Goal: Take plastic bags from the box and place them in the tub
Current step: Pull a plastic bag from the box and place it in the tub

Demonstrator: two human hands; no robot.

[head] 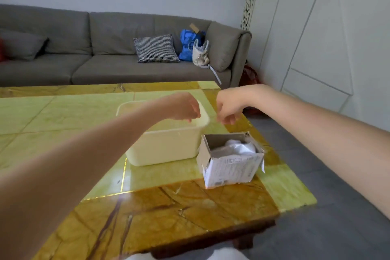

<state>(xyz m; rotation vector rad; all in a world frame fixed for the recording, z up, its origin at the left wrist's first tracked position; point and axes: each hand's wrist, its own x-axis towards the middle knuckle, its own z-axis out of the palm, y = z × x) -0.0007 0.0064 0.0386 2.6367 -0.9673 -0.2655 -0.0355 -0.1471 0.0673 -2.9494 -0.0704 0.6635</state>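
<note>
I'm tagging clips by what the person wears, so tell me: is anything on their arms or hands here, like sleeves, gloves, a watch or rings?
Both forearms are bare as far as the frame shows, with no sleeve edge in view. The left hand and right hand wear no gloves, and neither wrist shows a watch or band. The fingers are too blurred to rule out a thin ring.

Box just right of tub
</note>
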